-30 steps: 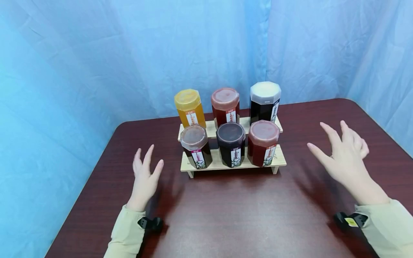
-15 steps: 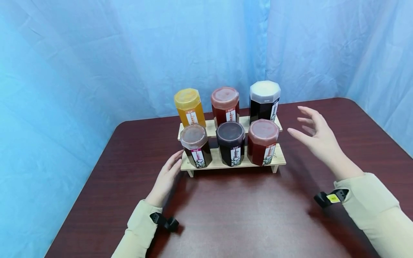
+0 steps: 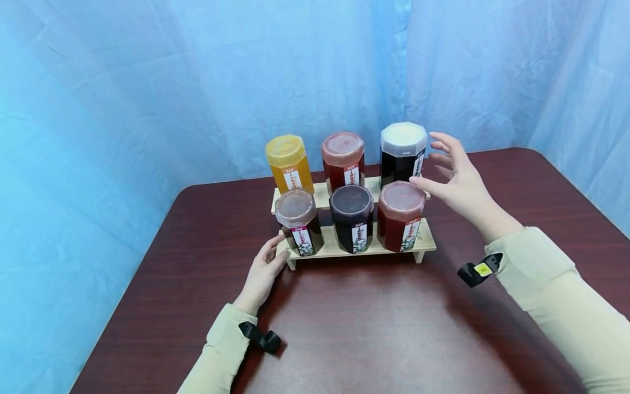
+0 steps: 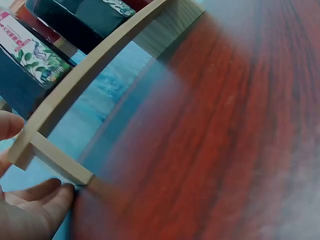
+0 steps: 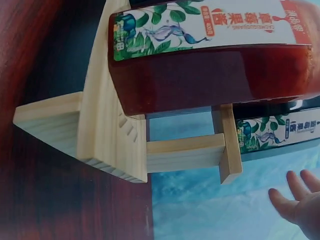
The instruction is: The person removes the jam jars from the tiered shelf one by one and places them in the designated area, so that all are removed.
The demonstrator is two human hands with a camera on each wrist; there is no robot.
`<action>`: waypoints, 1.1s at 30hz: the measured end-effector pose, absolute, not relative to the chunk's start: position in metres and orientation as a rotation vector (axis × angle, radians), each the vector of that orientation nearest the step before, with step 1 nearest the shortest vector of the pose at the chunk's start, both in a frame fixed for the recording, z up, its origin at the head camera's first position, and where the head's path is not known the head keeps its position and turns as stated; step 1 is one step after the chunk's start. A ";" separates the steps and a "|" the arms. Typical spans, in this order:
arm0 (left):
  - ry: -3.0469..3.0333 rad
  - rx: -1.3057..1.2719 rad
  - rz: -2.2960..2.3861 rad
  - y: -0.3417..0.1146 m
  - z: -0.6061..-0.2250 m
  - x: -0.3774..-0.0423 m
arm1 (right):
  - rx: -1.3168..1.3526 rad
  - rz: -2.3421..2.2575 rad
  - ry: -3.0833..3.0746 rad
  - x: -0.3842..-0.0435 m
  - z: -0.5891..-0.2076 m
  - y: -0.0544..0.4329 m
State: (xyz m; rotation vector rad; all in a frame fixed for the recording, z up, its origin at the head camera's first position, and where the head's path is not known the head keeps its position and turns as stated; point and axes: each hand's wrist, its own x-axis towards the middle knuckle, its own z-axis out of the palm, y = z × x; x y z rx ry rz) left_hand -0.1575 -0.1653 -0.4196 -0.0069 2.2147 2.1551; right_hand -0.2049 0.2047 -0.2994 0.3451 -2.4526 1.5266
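A two-tier wooden rack [image 3: 327,250] holds jars with labels. My left hand [image 3: 259,275] grips the front left end of its lower shelf, the thumb by the top corner; in the left wrist view curled fingers [image 4: 47,200] lie beside the rack's leg. My right hand [image 3: 460,183] is raised with parted fingers at the right side of the dark jar with a white lid [image 3: 403,148], upper tier. Its thumb is near the lid of the red jar [image 3: 401,210] on the lower tier. In the right wrist view the fingers [image 5: 295,197] stand apart from the jars.
On the lower tier are a dark purple jar [image 3: 351,213] and a brown-lidded jar [image 3: 297,216]. The upper tier also bears a yellow jar [image 3: 290,164] and another red jar [image 3: 343,156]. Blue curtains [image 3: 221,82] hang behind the dark wooden table [image 3: 344,328].
My left hand has moved forward and right to the rack's lower shelf and taken hold of its end. The right hand has come leftward and forward beside the white-lidded jar.
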 end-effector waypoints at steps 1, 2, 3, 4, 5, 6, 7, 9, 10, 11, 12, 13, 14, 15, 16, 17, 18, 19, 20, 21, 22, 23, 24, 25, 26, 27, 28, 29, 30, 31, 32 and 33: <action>2.228 0.001 2.148 -0.166 -0.421 -0.158 | 0.352 1.517 -2.452 -0.206 -0.299 0.203; 2.236 0.003 2.143 -0.166 -0.423 -0.158 | 0.361 1.510 -2.449 -0.208 -0.298 0.202; 2.233 0.004 2.145 -0.166 -0.424 -0.158 | 0.369 1.503 -2.447 -0.209 -0.297 0.201; 2.234 0.015 2.145 -0.167 -0.425 -0.158 | 0.376 1.498 -2.451 -0.211 -0.296 0.200; 2.232 0.024 2.148 -0.167 -0.426 -0.158 | 0.379 1.494 -2.458 -0.212 -0.295 0.199; 2.231 0.033 2.152 -0.167 -0.426 -0.158 | 0.377 1.495 -2.465 -0.214 -0.294 0.198; 2.224 0.036 2.160 -0.167 -0.427 -0.158 | 0.372 1.507 -2.468 -0.215 -0.294 0.197; 2.222 0.057 2.170 -0.168 -0.429 -0.158 | 0.359 1.550 -2.472 -0.218 -0.293 0.195; 2.220 0.070 2.172 -0.168 -0.429 -0.157 | 0.350 1.565 -2.479 -0.219 -0.294 0.194; 2.209 0.080 2.181 -0.168 -0.430 -0.157 | 0.340 1.571 -2.489 -0.221 -0.294 0.193; 2.196 0.090 2.192 -0.168 -0.431 -0.157 | 0.332 1.570 -2.497 -0.222 -0.295 0.192; 2.182 0.099 2.201 -0.169 -0.432 -0.157 | 0.325 1.564 -2.506 -0.223 -0.295 0.191; 2.164 0.108 2.215 -0.169 -0.433 -0.157 | 0.319 1.553 -2.512 -0.224 -0.296 0.190; 2.146 0.118 2.225 -0.170 -0.434 -0.156 | 0.313 1.530 -2.519 -0.225 -0.297 0.189; 2.131 0.131 2.235 -0.170 -0.435 -0.156 | 0.309 1.509 -2.522 -0.226 -0.297 0.189; 2.123 0.139 2.243 -0.171 -0.435 -0.156 | 0.308 1.495 -2.520 -0.227 -0.298 0.189; 2.119 0.145 2.247 -0.171 -0.436 -0.156 | 0.309 1.485 -2.516 -0.227 -0.298 0.188; 2.118 0.155 2.249 -0.171 -0.436 -0.156 | 0.310 1.478 -2.510 -0.228 -0.299 0.188; 2.120 0.162 2.254 -0.171 -0.437 -0.156 | 0.312 1.471 -2.505 -0.228 -0.299 0.188; 2.123 0.170 2.255 -0.172 -0.437 -0.156 | 0.313 1.464 -2.501 -0.229 -0.299 0.188; 2.128 0.171 2.258 -0.172 -0.438 -0.156 | 0.314 1.456 -2.499 -0.229 -0.298 0.188; 2.129 0.166 2.263 -0.172 -0.438 -0.156 | 0.314 1.446 -2.498 -0.230 -0.298 0.187; 2.128 0.162 2.268 -0.172 -0.438 -0.156 | 0.313 1.431 -2.498 -0.230 -0.298 0.187; 2.134 0.158 2.266 -0.172 -0.438 -0.155 | 0.312 1.417 -2.497 -0.231 -0.298 0.186; 2.135 0.147 2.268 -0.172 -0.438 -0.155 | 0.312 1.402 -2.495 -0.231 -0.298 0.186; 2.135 0.138 2.267 -0.172 -0.437 -0.155 | 0.309 1.385 -2.495 -0.232 -0.298 0.186; 2.134 0.129 2.269 -0.172 -0.437 -0.155 | 0.307 1.368 -2.493 -0.233 -0.297 0.185; 2.133 0.122 2.267 -0.172 -0.437 -0.155 | 0.307 1.354 -2.489 -0.233 -0.297 0.185; 2.135 0.118 2.263 -0.172 -0.436 -0.155 | 0.307 1.342 -2.486 -0.234 -0.297 0.185; 2.136 0.120 2.261 -0.172 -0.436 -0.155 | 0.305 1.334 -2.480 -0.234 -0.297 0.185; 2.132 0.123 2.265 -0.172 -0.436 -0.155 | 0.305 1.327 -2.474 -0.234 -0.298 0.184; 2.132 0.128 2.266 -0.172 -0.436 -0.155 | 0.305 1.324 -2.466 -0.234 -0.298 0.184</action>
